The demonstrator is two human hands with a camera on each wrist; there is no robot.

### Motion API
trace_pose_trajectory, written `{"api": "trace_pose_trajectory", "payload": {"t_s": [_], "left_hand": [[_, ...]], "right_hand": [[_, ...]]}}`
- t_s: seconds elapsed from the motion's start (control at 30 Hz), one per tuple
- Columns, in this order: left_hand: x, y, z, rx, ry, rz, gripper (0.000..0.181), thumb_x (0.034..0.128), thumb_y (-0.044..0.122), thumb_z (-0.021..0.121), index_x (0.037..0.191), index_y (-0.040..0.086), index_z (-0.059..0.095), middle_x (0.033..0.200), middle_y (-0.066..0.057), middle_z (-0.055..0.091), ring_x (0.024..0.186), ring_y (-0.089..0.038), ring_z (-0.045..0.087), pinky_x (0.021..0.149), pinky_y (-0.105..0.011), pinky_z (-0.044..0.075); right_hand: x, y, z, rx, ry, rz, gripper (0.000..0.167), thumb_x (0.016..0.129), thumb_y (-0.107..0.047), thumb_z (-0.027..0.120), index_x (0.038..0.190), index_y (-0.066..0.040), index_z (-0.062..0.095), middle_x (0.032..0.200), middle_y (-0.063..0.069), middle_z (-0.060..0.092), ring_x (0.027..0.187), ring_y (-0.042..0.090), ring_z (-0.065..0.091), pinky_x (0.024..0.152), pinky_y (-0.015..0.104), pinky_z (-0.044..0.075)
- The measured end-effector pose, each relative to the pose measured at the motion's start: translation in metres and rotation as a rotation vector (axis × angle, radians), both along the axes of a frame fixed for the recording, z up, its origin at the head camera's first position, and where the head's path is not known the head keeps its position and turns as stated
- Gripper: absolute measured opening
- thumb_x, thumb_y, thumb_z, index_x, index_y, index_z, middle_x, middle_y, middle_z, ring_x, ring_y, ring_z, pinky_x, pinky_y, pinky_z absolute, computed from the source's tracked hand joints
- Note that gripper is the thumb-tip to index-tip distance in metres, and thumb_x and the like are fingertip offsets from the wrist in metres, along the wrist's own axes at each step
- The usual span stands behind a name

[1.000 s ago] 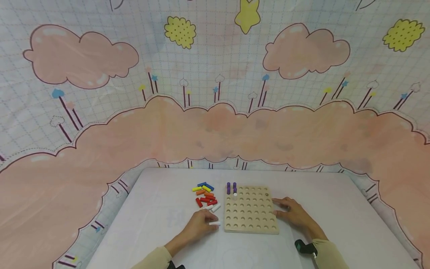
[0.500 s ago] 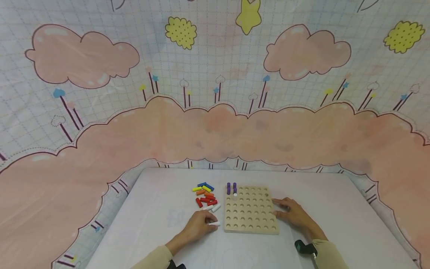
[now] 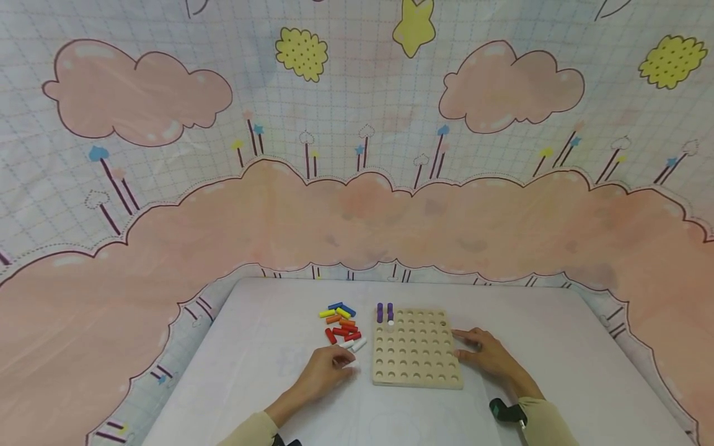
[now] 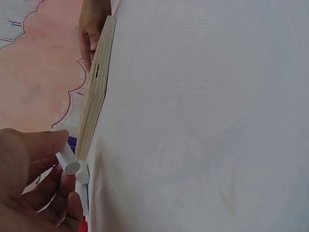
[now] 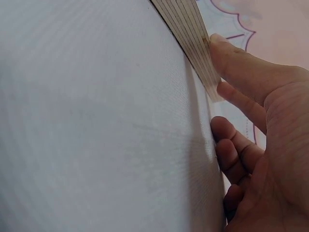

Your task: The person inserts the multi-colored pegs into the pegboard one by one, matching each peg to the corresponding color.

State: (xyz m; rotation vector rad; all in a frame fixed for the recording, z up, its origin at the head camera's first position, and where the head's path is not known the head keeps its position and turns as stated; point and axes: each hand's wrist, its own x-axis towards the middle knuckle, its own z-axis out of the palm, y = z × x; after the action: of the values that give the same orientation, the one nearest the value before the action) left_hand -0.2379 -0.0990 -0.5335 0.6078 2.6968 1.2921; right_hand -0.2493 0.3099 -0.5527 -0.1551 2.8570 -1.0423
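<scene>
My left hand [image 3: 325,373] pinches a white peg [image 4: 67,162] between thumb and fingers, left of the wooden pegboard [image 3: 418,379]. Two other white pegs [image 3: 359,345] lie on the table just beyond that hand. My right hand [image 3: 491,356] rests at the board's right side, its thumb [image 5: 241,65] and a finger touching the edge. Purple pegs [image 3: 380,313] stand in the far left corner holes. A single white peg [image 3: 390,323] stands in the board just nearer than them.
Left of the board lies a loose pile: red pegs [image 3: 340,332], orange pegs [image 3: 333,319], yellow pegs [image 3: 326,314] and blue pegs [image 3: 348,310]. Everything is on a white table [image 3: 251,347]. A patterned cloth backdrop [image 3: 357,229] rises behind it.
My left hand has drawn slightly left, away from the board, and the peg in it has turned so less of it shows in the head view. My right hand and the board have stayed put.
</scene>
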Motion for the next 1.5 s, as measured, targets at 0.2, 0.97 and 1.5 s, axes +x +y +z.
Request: {"api": "trace_pose_trajectory", "payload": {"t_s": [0.2, 0.97, 1.5], "left_hand": [[-0.002, -0.003, 0.01, 0.034, -0.017, 0.033, 0.02, 0.0833, 0.016, 0.078, 0.101, 0.008, 0.072, 0.088, 0.001, 0.068, 0.077, -0.007, 0.055, 0.063, -0.018, 0.048], [-0.017, -0.001, 0.031, 0.082, 0.055, 0.127, 0.02, 0.0853, 0.016, 0.076, 0.103, 0.011, 0.071, 0.096, 0.0, 0.072, 0.087, -0.013, 0.065, 0.078, -0.021, 0.056], [-0.038, 0.031, 0.027, 0.227, 0.058, 0.091, 0.021, 0.0886, 0.014, 0.072, 0.106, 0.004, 0.068, 0.1, -0.008, 0.071, 0.091, -0.017, 0.069, 0.08, -0.023, 0.057]], "right_hand": [[0.0, 0.0, 0.0, 0.002, -0.007, -0.016, 0.056, 0.083, -0.044, 0.074, 0.133, -0.021, 0.062, 0.115, 0.002, 0.061, 0.11, 0.022, 0.053, 0.093, 0.046, 0.044], [0.004, -0.002, 0.003, -0.016, -0.004, -0.001, 0.054, 0.085, -0.041, 0.073, 0.133, -0.019, 0.062, 0.113, 0.001, 0.059, 0.105, 0.02, 0.05, 0.091, 0.041, 0.042], [0.005, -0.003, 0.002, -0.024, -0.01, -0.018, 0.054, 0.084, -0.043, 0.073, 0.133, -0.02, 0.063, 0.114, 0.002, 0.061, 0.109, 0.024, 0.052, 0.096, 0.051, 0.043]]}}
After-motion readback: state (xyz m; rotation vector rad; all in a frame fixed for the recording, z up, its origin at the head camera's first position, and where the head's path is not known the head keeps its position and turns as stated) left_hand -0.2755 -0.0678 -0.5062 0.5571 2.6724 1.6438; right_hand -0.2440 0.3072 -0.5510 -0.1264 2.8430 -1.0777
